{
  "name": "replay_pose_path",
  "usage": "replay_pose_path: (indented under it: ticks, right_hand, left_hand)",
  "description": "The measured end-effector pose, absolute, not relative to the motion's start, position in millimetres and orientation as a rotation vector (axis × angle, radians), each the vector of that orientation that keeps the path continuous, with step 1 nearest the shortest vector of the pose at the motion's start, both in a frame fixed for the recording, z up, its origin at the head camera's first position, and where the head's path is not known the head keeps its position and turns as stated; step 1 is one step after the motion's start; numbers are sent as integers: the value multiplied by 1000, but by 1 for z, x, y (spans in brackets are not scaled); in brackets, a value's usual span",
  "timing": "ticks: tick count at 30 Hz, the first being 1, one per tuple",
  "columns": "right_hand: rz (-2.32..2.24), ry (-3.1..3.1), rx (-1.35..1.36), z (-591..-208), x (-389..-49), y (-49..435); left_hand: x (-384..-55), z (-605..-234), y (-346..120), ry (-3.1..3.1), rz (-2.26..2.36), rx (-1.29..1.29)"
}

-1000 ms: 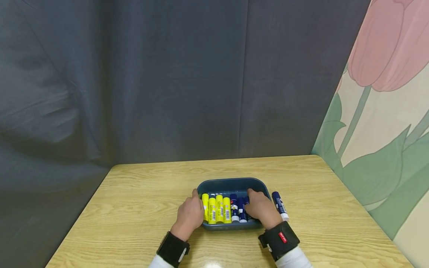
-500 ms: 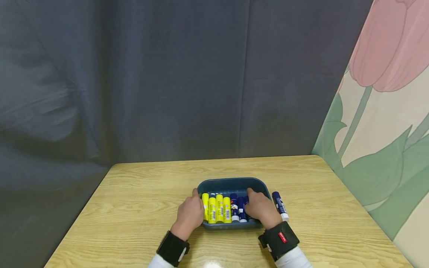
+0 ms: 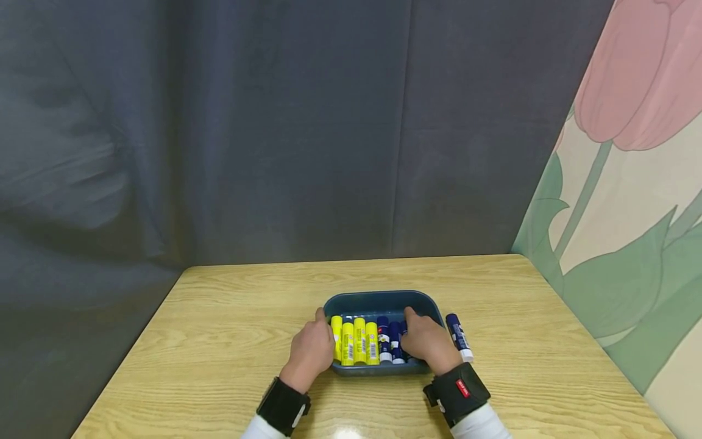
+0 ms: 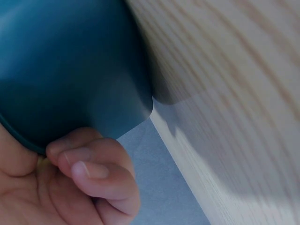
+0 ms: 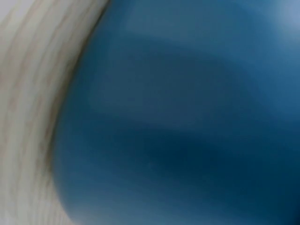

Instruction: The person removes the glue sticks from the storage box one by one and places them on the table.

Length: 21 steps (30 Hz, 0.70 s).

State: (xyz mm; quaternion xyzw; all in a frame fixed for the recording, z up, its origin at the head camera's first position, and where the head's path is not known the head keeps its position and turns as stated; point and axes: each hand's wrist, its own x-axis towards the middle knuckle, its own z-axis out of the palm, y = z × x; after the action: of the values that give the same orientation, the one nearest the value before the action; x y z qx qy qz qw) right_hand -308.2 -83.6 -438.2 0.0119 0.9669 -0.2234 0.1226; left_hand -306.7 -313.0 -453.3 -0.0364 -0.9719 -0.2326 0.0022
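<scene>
A dark blue plastic tray (image 3: 378, 297) sits on the table with a row of glue sticks lying in it. Several yellow glue sticks (image 3: 359, 341) fill its left part, and navy glue sticks with white ends (image 3: 384, 341) lie to their right. My left hand (image 3: 311, 347) grips the tray's left rim; in the left wrist view its fingers curl against the outer wall. My right hand (image 3: 430, 341) reaches into the tray's right end, over the rightmost navy stick, which it partly covers. Its fingertips are hidden, so I cannot tell whether they hold that stick.
Another navy glue stick (image 3: 459, 337) lies on the wooden table (image 3: 241, 329), just outside the tray's right side. Behind the table hangs a dark grey curtain (image 3: 296, 134). A wall with painted flowers (image 3: 620, 213) borders the right side.
</scene>
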Motion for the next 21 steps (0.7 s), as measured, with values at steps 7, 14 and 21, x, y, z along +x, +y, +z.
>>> replay_pose_path:
  ticks: [7, 14, 21]
  right_hand:
    - [-657, 2813, 48, -439, -308, -84]
    - [-650, 2804, 60, -438, -308, -85]
    - [-644, 2804, 75, -439, -308, -85]
  left_hand:
    - [-306, -453, -313, -3038, -735, -124]
    - [-306, -453, -314, -3050, -730, -117]
    - [-307, -453, -314, -3048, -727, -127]
